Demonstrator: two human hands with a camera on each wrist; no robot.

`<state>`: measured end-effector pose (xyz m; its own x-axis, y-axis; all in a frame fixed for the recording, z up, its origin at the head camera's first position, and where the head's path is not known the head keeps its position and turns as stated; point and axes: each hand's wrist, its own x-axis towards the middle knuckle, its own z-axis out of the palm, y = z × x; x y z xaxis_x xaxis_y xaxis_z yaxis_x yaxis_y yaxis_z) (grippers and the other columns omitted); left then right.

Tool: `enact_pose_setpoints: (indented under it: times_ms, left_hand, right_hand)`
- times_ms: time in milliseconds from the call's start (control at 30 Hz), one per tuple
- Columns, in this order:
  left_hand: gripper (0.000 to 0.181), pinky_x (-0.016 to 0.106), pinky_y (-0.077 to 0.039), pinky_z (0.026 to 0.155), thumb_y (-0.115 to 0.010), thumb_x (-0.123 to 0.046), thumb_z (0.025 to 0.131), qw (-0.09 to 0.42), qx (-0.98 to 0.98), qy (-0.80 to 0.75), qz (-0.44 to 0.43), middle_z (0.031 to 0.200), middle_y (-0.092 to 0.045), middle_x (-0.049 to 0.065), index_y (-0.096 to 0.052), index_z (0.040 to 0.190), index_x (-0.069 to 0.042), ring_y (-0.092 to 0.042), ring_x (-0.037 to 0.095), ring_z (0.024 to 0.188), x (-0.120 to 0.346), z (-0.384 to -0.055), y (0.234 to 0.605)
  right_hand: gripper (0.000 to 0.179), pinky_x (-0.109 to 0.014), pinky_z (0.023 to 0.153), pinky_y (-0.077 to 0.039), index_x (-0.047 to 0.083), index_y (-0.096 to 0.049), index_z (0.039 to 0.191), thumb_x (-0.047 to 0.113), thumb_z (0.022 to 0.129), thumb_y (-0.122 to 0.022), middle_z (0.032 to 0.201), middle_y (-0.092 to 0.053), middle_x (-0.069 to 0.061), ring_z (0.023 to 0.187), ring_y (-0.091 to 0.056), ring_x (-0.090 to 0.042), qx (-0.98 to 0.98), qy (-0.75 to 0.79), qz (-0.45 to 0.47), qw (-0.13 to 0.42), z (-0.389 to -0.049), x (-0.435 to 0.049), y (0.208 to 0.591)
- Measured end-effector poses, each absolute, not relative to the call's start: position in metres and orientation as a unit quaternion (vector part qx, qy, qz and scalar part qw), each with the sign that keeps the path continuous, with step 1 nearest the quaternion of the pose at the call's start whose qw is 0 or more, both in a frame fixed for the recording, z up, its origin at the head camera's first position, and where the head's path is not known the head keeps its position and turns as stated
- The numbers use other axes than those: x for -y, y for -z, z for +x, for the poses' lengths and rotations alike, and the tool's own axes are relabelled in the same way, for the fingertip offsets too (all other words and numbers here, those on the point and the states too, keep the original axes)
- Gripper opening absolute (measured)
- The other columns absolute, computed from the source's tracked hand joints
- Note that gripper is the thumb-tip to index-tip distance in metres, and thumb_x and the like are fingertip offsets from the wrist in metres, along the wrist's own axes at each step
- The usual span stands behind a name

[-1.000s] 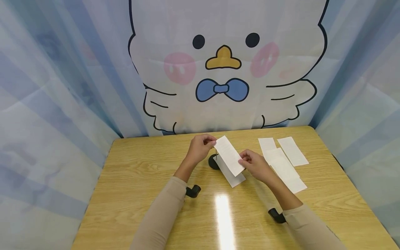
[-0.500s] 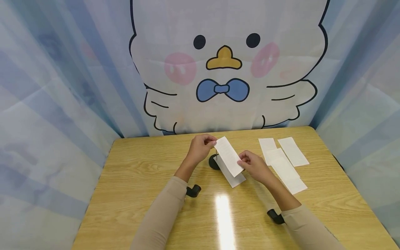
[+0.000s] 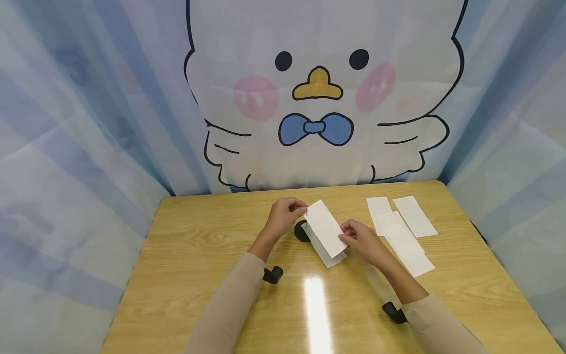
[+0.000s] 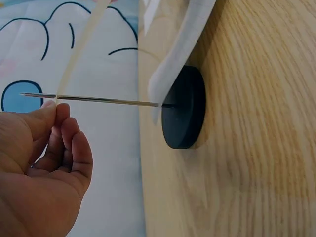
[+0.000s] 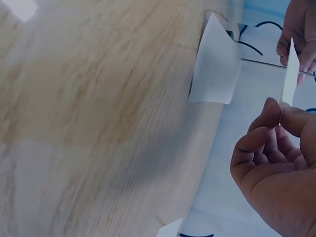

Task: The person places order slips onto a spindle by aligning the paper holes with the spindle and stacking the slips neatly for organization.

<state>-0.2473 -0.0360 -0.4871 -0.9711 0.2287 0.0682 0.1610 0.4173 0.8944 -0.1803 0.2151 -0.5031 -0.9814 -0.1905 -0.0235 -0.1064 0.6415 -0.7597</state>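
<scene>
A bill spike stands on the table, its thin metal rod (image 4: 113, 101) rising from a round black base (image 4: 185, 116). One white paper slip (image 3: 324, 251) is low on the rod, near the base. Above it, my hands hold a second white paper slip (image 3: 326, 230) stretched between them. With thumb and fingertips, my left hand (image 3: 283, 219) pinches its upper left corner beside the rod. In the left wrist view the rod's pointed end extends past this slip. My right hand (image 3: 363, 242) pinches the slip's right edge, also seen edge-on in the right wrist view.
Several loose white paper slips (image 3: 400, 233) lie on the right side of the wooden table (image 3: 190, 275), some overlapping. Behind the table hangs a curtain (image 3: 314, 162) with a cartoon bird. Black wrist devices (image 3: 273, 275) show below both forearms.
Both hands and the held slip have moved slightly downward, bringing that slip nearer the lower one. The loose slips on the right keep their arrangement.
</scene>
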Motion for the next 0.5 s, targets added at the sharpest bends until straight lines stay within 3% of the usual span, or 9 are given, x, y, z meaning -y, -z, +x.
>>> enact_pose_setpoints:
  times_ms: [500]
  left_hand:
    - [0.01,0.025,-0.051,0.069,-0.069,-0.012,0.1,0.06,-0.841,-0.523,0.127,0.095,-0.073,0.007,-0.077,0.1,-0.006,-0.06,0.015,0.08,0.035,-0.251,0.51]
  right_hand:
    - [0.014,-0.027,0.069,-0.05,0.004,-0.064,0.103,0.014,0.099,-0.071,0.09,-0.067,-0.006,0.082,-0.062,-0.016,-0.919,0.38,-0.077,0.078,-0.178,-0.216,0.516]
